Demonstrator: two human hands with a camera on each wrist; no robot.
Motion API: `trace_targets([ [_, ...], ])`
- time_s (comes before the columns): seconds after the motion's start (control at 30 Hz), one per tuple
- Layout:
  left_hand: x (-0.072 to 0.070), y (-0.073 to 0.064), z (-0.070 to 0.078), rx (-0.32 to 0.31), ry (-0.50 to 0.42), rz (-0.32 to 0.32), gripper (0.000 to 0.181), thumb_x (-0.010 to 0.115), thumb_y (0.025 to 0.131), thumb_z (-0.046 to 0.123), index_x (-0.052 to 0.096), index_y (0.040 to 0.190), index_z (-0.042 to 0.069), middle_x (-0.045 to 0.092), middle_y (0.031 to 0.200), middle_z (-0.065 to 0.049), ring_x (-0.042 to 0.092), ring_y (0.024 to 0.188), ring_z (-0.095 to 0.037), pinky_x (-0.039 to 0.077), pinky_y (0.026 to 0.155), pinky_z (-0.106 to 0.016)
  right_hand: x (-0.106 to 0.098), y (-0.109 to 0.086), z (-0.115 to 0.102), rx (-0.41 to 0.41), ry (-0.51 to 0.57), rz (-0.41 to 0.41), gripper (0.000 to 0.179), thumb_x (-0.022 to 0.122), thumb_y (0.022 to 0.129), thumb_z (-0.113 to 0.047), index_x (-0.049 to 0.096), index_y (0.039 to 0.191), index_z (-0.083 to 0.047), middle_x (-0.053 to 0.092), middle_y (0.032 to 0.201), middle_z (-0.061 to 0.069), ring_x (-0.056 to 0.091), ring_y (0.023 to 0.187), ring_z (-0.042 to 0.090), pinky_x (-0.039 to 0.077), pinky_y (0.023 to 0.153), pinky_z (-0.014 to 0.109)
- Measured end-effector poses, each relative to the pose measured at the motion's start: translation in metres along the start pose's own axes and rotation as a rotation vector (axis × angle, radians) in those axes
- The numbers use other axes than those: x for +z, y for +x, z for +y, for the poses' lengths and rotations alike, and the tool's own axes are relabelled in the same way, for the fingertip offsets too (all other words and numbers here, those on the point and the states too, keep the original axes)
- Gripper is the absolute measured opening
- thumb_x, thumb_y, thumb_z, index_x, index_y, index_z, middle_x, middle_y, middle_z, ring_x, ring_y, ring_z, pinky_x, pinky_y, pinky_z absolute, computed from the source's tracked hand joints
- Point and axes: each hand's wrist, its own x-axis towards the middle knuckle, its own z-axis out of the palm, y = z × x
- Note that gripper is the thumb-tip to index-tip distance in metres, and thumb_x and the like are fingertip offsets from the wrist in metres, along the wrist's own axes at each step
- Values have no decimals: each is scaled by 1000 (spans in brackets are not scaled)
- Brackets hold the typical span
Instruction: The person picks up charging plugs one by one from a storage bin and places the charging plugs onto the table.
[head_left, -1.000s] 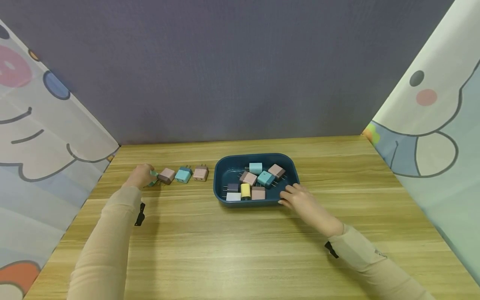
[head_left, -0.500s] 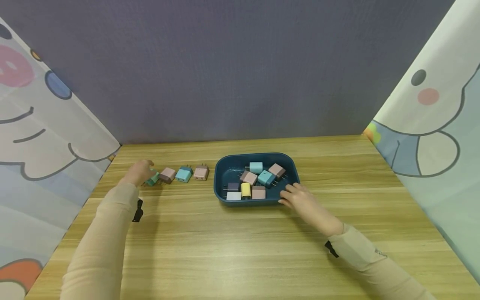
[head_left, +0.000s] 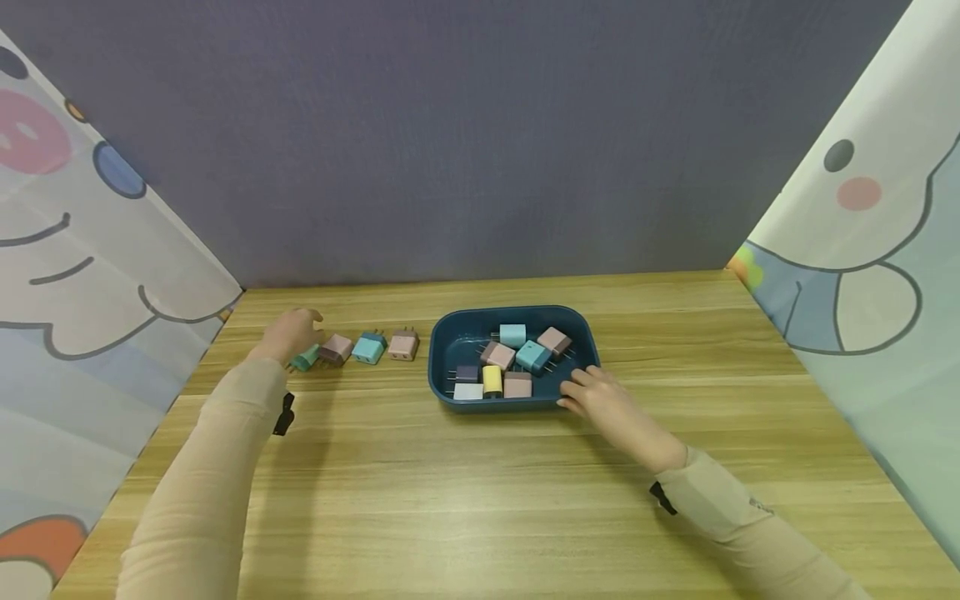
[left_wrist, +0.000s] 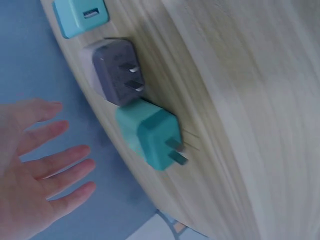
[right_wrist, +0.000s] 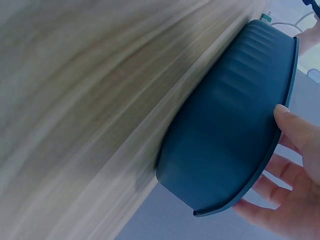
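Note:
My left hand point(head_left: 291, 335) hovers behind and over the left end of a row of plug chargers, its fingers spread with nothing between them in the left wrist view. Nearest to it lies a green charger point(left_wrist: 148, 132), prongs pointing toward the near side. Beside that one is a pink and dark mauve charger point(left_wrist: 116, 70), then a turquoise charger point(head_left: 370, 348) and a pink charger point(head_left: 403, 345). With thumb outside and fingers over the rim, my right hand point(head_left: 609, 410) grips the dark blue bin point(right_wrist: 225, 110) at its near right corner.
Inside the bin lie several more chargers, among them a yellow charger point(head_left: 491, 382), a white charger point(head_left: 468, 392) and a teal charger point(head_left: 533, 357). A grey panel point(head_left: 480, 142) rises behind the wooden table point(head_left: 450, 500); printed cloths point(head_left: 862, 217) flank both sides.
My left hand has come off the green charger, lifting away and then shifting slightly right. The green charger now shows at the row's left end. My right hand and the bin stay put.

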Motion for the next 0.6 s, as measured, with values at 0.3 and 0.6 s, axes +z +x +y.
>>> trace_targets([
  [0.3,-5,5,20,53,63,-14,40,50,89,15,47,120,-10,48,119,-29,46,105,-45,37,85,-56,2,0,1,-4,-4,13,7,68,77,-15,63,80,-10,51,73,-1,39,65,14,41,60,29],
  [0.6,-9,5,44,72,51,-60,39,50,90,14,46,121,-9,44,124,-29,43,110,-44,36,90,-54,2,0,1,-5,-11,10,9,69,76,-15,63,80,-8,51,73,0,40,65,14,42,61,30],
])
